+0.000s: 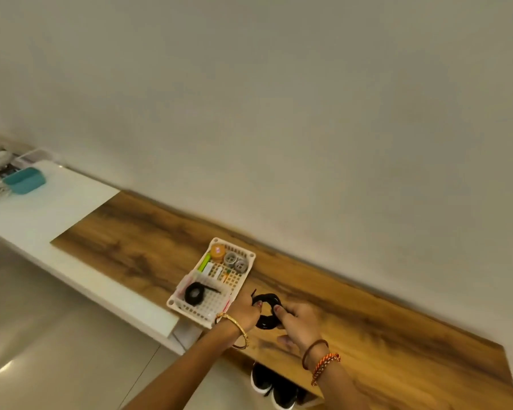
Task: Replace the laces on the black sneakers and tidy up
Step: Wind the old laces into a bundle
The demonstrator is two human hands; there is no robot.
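- Our two arms reach out low in the view, and both hands meet over the long brown wooden counter point(367, 335).
- We see our left hand point(243, 310), with a thin gold bangle point(234, 328) on its wrist, with its grip closed on the left side of a coiled bundle of black shoelace point(265, 312).
- We see our right hand point(298, 322), with a brown band and an orange braided band point(323, 365) on its wrist, with its grip closed on the right side of the same bundle.
- We see the black sneakers with white soles point(271, 387) down on the floor, under the counter's edge.
- We see a white plastic basket with holes point(249, 257) just left of our hands, touching the left hand.
- We see another black coil point(194, 292), two grey round things point(235, 261) and an orange round thing point(218, 251) inside it.
- We see a blue-green tub point(24, 180) far off to the left.
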